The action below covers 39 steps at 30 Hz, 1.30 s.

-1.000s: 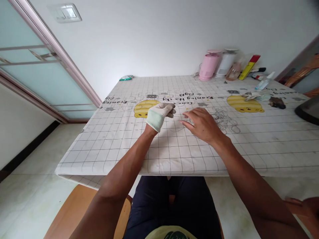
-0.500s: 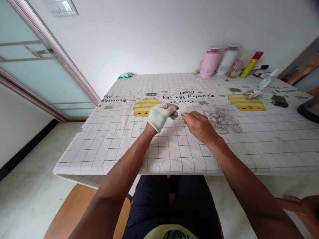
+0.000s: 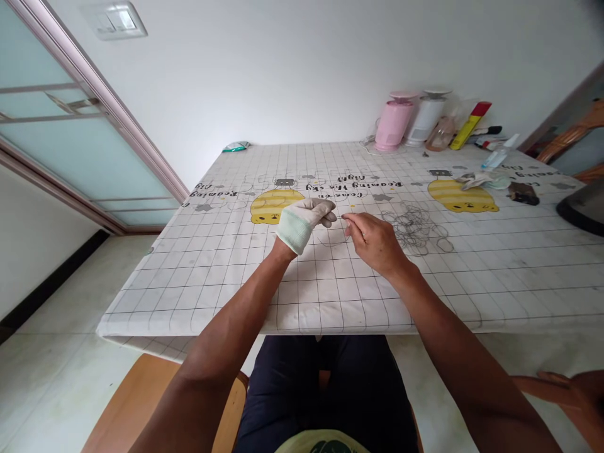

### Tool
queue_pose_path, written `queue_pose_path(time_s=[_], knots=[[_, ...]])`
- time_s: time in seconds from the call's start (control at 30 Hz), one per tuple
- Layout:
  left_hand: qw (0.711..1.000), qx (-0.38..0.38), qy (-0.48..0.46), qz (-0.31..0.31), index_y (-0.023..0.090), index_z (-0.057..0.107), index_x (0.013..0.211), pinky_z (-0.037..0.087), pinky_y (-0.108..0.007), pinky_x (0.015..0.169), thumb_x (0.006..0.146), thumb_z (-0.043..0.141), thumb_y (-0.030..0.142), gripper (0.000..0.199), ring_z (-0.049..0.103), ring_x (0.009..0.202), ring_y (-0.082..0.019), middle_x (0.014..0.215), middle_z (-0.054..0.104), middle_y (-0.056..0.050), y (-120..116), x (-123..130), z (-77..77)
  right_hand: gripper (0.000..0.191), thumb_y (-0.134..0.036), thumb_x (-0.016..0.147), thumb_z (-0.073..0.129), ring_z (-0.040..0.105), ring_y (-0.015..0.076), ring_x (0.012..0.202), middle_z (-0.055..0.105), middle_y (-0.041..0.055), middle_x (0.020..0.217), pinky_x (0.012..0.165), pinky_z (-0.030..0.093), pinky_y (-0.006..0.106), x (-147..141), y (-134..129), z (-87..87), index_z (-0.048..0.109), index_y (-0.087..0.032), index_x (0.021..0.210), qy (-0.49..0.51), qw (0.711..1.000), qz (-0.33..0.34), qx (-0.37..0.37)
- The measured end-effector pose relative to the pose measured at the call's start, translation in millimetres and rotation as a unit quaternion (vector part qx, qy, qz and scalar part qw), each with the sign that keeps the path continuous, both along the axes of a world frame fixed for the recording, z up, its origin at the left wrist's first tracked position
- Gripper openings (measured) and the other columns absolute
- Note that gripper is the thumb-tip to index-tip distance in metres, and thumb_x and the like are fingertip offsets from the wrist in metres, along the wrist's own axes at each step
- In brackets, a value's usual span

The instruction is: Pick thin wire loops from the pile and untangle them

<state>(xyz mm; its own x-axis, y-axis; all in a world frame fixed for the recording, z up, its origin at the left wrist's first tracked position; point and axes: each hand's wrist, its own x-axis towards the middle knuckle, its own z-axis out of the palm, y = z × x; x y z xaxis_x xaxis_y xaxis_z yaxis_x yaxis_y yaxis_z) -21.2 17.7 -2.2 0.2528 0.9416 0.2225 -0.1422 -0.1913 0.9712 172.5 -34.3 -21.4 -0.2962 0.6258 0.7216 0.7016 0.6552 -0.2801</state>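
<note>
My left hand (image 3: 307,221), in a whitish knitted glove with a pale green cuff, is closed in a pinch above the table. Close to its right, my bare right hand (image 3: 370,239) pinches with thumb and forefinger. A very fine strand, seemingly thin wire (image 3: 338,218), spans the small gap between the fingertips; its ends are too fine to follow. Just beyond my right hand lies a loose grey tangle of the same fine wire (image 3: 415,229) on the checked tablecloth (image 3: 226,264).
Along the wall stand a pink cylindrical device (image 3: 394,123), a white one (image 3: 427,118) and a yellow-red box (image 3: 470,126). A clear bottle (image 3: 500,154), crumpled glove (image 3: 486,180) and small dark block (image 3: 523,194) lie at right. A green packet (image 3: 236,146) sits far left.
The fingers of my right hand have shifted, its thumb bending lower beneath the forefinger. My left hand keeps its pinch. The whole view has tilted slightly.
</note>
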Motion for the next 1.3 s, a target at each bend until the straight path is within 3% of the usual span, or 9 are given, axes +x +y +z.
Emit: queue_pose_path(time_s=[0.2,0.37,0.53,0.67,0.77,0.9,1.03,1.17,1.3], knots=[[1.0,0.01,-0.011,-0.003,0.012,0.076,0.091,0.057,-0.028,0.072,0.092,0.068,0.031,0.021,0.069,0.067,-0.013,0.079,0.077,-0.007,-2,2,-1.7,0.026,-0.015,0.105,0.042,0.067,0.0213,0.073,0.072,0.0044,0.078,0.07,0.05,0.035,-13,-2,-5.9,0.067,-0.019,0.109,0.016,0.999,-0.046,-0.002],[0.999,-0.016,-0.024,0.022,0.013,0.075,0.094,0.06,-0.03,0.078,0.091,0.07,0.035,0.022,0.071,0.074,-0.015,0.083,0.076,-0.007,-5,2,5.2,0.024,-0.019,0.107,0.042,0.068,0.0224,0.077,0.074,0.0076,0.088,0.072,0.051,0.036,-16,0,-12.1,0.065,-0.019,0.115,0.008,0.997,-0.076,0.014],[0.995,-0.076,-0.015,0.056,0.015,0.075,0.103,0.062,-0.033,0.083,0.095,0.066,0.055,0.042,0.074,0.081,-0.019,0.098,0.079,-0.011,-6,-3,13.0,0.023,-0.019,0.106,0.045,0.071,0.0231,0.081,0.076,0.0093,0.093,0.074,0.052,0.036,-11,4,-12.7,0.067,-0.019,0.111,0.012,0.995,-0.098,0.029],[0.994,-0.098,0.013,0.037,0.014,0.075,0.103,0.062,-0.036,0.083,0.094,0.065,0.064,0.052,0.074,0.081,-0.021,0.104,0.079,-0.014,-5,-7,10.6,0.022,-0.022,0.105,0.048,0.071,0.0215,0.075,0.076,0.0055,0.086,0.071,0.051,0.034,-4,9,-11.8,0.069,-0.021,0.11,0.057,0.991,-0.124,-0.006],[0.992,-0.111,0.055,0.012,0.013,0.075,0.102,0.062,-0.036,0.081,0.093,0.068,0.059,0.048,0.073,0.078,-0.02,0.104,0.079,-0.015,-5,-8,9.1,0.022,-0.025,0.105,0.049,0.072,0.0209,0.072,0.077,0.0045,0.084,0.07,0.05,0.033,3,13,-13.2,0.07,-0.021,0.111,0.075,0.987,-0.14,-0.028],[0.979,-0.134,0.151,-0.03,0.013,0.075,0.098,0.062,-0.036,0.079,0.09,0.071,0.038,0.026,0.073,0.076,-0.02,0.097,0.08,-0.013,-8,-2,7.7,0.023,-0.027,0.104,0.05,0.07,0.0196,0.067,0.079,0.005,0.084,0.066,0.049,0.031,10,16,-17.2,0.071,-0.021,0.11,0.085,0.984,-0.151,-0.043],[0.977,-0.122,0.176,-0.014,0.014,0.074,0.097,0.062,-0.034,0.079,0.092,0.066,0.034,0.023,0.073,0.078,-0.02,0.097,0.08,-0.012,-8,2,6.2,0.023,-0.028,0.102,0.052,0.067,0.0178,0.061,0.077,0.0039,0.079,0.066,0.049,0.03,11,15,-17.9,0.074,-0.021,0.107,0.099,0.985,-0.131,-0.048],[0.989,-0.076,0.125,0.028,0.015,0.074,0.105,0.061,-0.033,0.082,0.094,0.066,0.045,0.033,0.075,0.086,-0.021,0.103,0.08,-0.013,-4,-3,5.8,0.024,-0.027,0.102,0.053,0.066,0.0162,0.061,0.075,0.0018,0.075,0.064,0.05,0.029,8,10,-14.9,0.076,-0.021,0.105,0.114,0.987,-0.077,-0.081],[0.994,-0.074,0.074,0.021,0.014,0.074,0.109,0.062,-0.036,0.08,0.091,0.072,0.046,0.037,0.075,0.08,-0.021,0.097,0.08,-0.012,1,-5,1.8,0.024,-0.026,0.102,0.054,0.066,0.0166,0.065,0.073,0.0006,0.074,0.068,0.051,0.03,2,4,-13.6,0.078,-0.022,0.105,0.11,0.989,-0.016,-0.099]])
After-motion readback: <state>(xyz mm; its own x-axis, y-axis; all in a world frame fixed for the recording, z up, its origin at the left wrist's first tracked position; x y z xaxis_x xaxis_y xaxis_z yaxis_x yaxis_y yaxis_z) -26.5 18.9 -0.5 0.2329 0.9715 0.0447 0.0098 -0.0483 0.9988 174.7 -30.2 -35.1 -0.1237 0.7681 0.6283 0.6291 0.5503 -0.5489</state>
